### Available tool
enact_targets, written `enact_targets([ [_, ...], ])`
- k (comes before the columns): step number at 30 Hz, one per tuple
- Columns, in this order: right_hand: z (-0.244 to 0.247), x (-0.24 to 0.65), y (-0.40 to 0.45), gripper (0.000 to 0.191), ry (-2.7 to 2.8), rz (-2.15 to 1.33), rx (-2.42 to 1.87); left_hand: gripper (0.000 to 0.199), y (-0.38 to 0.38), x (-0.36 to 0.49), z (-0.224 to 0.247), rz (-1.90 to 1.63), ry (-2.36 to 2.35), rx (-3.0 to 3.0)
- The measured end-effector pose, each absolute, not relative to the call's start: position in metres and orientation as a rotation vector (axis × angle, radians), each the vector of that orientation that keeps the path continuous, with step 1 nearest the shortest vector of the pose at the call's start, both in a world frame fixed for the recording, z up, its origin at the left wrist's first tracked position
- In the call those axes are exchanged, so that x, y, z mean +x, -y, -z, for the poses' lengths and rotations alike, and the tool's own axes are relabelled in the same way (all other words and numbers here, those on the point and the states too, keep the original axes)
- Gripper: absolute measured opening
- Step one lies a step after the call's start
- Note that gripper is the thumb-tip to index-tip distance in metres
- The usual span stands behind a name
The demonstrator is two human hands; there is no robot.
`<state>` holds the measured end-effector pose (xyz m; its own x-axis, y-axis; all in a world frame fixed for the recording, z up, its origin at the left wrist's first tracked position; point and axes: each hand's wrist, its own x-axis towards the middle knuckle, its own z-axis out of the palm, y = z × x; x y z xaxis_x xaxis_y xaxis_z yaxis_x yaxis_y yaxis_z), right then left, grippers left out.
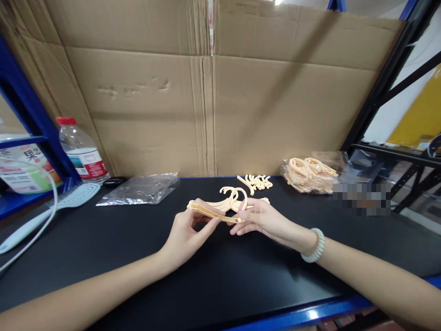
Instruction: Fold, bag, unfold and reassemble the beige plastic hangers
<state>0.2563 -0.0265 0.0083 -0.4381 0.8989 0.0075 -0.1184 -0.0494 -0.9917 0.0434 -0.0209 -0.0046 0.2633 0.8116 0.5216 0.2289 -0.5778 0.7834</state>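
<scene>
Over the middle of the black table, my left hand (188, 232) pinches one arm of a cream plastic hanger (208, 211) between thumb and fingers. My right hand (260, 216) grips the other end of that arm, close to a curved hook (245, 195); whether the hook belongs to the held piece I cannot tell. Just behind my hands lie more cream hangers (220, 203), partly hidden by the fingers. Farther back rests a small heap of loose cream hanger parts (258, 182).
A clear bag of cream hanger pieces (306, 174) lies at the back right. To the left are a flat clear plastic bag (138, 189), a pale blue hairbrush (77, 195), a white cable (51, 216) and a red-capped bottle (81, 151). Cardboard (138, 101) walls the back.
</scene>
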Motion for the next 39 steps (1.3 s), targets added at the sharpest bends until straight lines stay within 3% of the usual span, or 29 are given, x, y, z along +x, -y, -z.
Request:
enact_targets([
  [7,-0.002,0.251,0.026,0.041,1.440,-1.472,-0.945,0.014,0.022,0.044,0.000,-1.303,-0.936,1.966],
  [20,0.004,0.246,0.026,0.040,1.509,-1.320,-0.907,0.022,0.022,0.046,0.003,-1.212,-0.895,1.756],
  [39,0.010,0.245,0.022,0.024,1.641,-1.122,-0.869,0.039,0.023,0.054,0.001,-1.172,-0.934,1.440],
])
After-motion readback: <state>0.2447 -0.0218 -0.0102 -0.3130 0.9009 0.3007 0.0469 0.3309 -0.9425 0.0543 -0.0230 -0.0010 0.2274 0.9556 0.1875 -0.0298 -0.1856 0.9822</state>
